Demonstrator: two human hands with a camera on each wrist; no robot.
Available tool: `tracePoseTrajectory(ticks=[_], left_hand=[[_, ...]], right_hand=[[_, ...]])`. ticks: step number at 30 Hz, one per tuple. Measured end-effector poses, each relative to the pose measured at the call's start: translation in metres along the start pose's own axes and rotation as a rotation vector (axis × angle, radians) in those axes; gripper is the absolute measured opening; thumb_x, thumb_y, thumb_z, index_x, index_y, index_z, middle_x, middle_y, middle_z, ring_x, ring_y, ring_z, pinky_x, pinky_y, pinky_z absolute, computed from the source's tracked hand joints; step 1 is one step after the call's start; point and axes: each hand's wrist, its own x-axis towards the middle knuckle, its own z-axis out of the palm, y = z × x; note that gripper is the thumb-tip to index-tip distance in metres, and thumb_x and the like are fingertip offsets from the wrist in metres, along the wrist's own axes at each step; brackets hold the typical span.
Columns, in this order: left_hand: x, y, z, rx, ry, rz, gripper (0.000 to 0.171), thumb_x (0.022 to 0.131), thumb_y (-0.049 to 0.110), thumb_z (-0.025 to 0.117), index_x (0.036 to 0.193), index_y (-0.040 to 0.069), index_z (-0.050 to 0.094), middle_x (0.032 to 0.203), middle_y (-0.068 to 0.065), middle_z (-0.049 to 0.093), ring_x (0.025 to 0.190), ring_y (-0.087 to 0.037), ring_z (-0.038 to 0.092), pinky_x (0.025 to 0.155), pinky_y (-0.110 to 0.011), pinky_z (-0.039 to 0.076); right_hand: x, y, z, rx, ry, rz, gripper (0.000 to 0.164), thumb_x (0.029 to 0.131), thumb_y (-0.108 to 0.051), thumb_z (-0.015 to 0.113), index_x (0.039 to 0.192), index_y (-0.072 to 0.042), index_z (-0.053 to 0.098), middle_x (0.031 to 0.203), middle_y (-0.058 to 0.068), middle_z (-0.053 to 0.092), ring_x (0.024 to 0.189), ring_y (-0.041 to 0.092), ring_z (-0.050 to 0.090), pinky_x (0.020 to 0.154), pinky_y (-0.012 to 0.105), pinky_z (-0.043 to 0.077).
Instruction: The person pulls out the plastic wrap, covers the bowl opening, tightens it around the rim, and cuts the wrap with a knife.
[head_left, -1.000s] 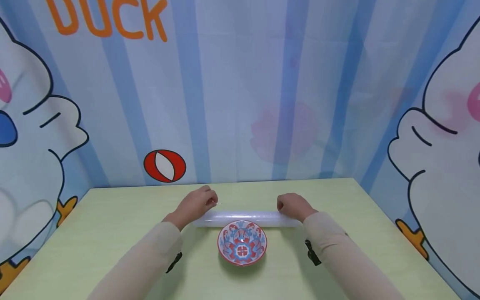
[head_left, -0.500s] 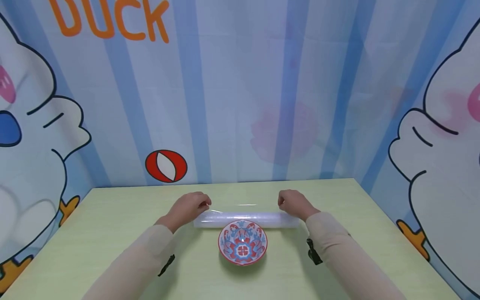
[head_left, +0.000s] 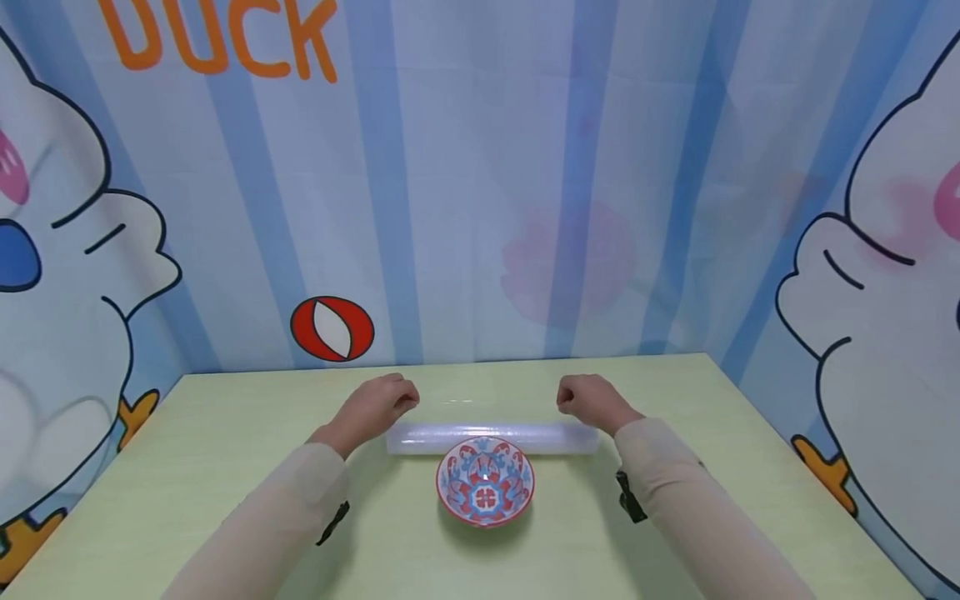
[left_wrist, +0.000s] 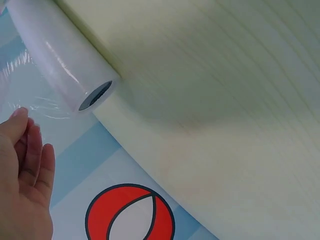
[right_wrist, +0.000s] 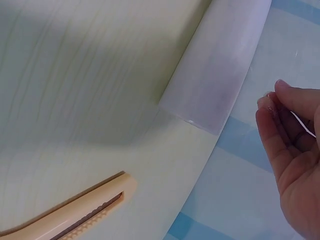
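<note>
A wide roll of clear cling film (head_left: 420,438) lies crosswise on the table, just behind a bowl (head_left: 485,487) with a red and blue pattern. My left hand (head_left: 371,408) is raised behind the roll's left end. In the left wrist view its thumb and fingertips pinch a sheet of thin film (left_wrist: 47,106), which shows wrinkles and glints beside the roll. Over the right end, my right hand (head_left: 594,401) likewise pinches the film, with glossy film showing at its fingertips (right_wrist: 281,85). Faint glints between the hands mark the transparent sheet.
In the right wrist view a peach plastic cutter (right_wrist: 75,212) with a toothed slot lies on the table, near the roll's right end. The pale green tabletop (head_left: 225,467) ends at a striped blue cloth backdrop (head_left: 480,208).
My left hand has shifted left, away from the roll's middle, then lifted slightly. The right hand has barely moved. The roll and bowl stay in place.
</note>
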Motion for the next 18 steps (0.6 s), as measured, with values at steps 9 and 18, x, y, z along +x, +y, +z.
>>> tracePoseTrajectory(ticks=[9, 18], left_hand=[[-0.002, -0.003, -0.004, -0.036, -0.015, -0.022, 0.012, 0.087, 0.012, 0.062, 0.099, 0.01, 0.066, 0.088, 0.0, 0.06, 0.082, -0.015, 0.054, 0.08, -0.031, 0.052], [-0.002, -0.001, -0.014, -0.119, -0.071, -0.031, 0.01, 0.089, 0.012, 0.058, 0.095, 0.009, 0.065, 0.084, 0.0, 0.062, 0.077, -0.015, 0.053, 0.078, -0.032, 0.051]], right_hand=[[0.0, -0.003, -0.001, 0.023, 0.002, -0.002, 0.006, 0.087, -0.008, 0.058, 0.084, -0.008, 0.063, 0.079, 0.003, 0.061, 0.069, 0.015, 0.051, 0.065, 0.03, 0.043], [0.002, -0.006, -0.005, -0.001, 0.005, -0.004, 0.006, 0.087, -0.008, 0.058, 0.085, -0.007, 0.064, 0.081, 0.003, 0.062, 0.072, 0.016, 0.052, 0.066, 0.031, 0.045]])
